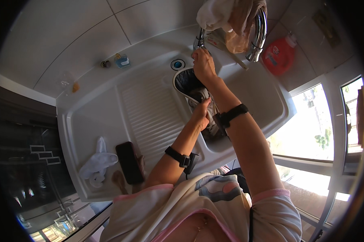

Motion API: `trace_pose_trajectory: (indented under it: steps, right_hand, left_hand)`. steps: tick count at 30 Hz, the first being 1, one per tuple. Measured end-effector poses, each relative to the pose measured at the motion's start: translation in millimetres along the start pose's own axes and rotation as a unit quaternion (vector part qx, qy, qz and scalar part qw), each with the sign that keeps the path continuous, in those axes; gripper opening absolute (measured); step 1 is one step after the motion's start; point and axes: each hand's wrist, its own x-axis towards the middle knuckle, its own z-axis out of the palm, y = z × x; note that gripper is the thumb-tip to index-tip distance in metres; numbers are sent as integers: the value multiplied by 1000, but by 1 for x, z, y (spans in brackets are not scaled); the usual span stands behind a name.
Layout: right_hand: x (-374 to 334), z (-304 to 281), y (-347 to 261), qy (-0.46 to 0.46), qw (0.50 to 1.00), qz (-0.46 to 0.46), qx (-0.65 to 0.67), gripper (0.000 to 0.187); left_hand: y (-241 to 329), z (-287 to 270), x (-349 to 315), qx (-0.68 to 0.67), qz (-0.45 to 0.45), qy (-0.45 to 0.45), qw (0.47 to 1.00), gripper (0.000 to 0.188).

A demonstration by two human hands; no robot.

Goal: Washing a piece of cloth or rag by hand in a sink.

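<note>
A grey sneaker [211,117] with a dark lining and pale rim around its opening rests at the left edge of the sink basin [254,92]. My left hand [201,115] is closed around its side near the laces. Farther away, my right hand [205,64] is closed at the lower part of the chrome tap [199,40], just above the shoe's opening. My fingers hide what part of the tap they grip. Both my wrists carry black straps with small devices, and my right forearm covers part of the shoe.
Cloths [230,20] hang over the tap's curved spout [259,36]. A red detergent bottle [279,54] stands at the back right, and a small blue bottle [122,60] on the back ledge. A ribbed washboard [149,105] lies left, with a dark phone [129,161] and white cloth [99,161] nearer.
</note>
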Motion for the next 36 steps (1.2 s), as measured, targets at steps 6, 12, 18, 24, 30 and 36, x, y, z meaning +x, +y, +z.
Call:
trace_pose_trajectory:
  steps: [6,12,18,24,30,36]
  right_hand:
    - [-9,-5,4,6,1000,-26,-12,18]
    - [-10,-1,4,18,1000,-5,-4,9]
    - [-9,-10,-1,-25,1000,3,-16,25]
    - [-55,-68,-56,-46,998,31,21,53]
    - [-140,-174,-90,-210,955,-56,200,27]
    - [-164,-205,-212,-454,464,-73,757,39]
  left_hand:
    - [6,11,-11,-40,12,-35,999,29]
    - [11,17,-9,-51,35,-57,996,35]
    - [11,21,16,-104,23,-67,992,34]
    - [3,26,21,-178,89,-212,957,36]
    - [13,21,24,-84,-43,-192,977,43]
    - [28,38,18,-164,-11,-138,977,44]
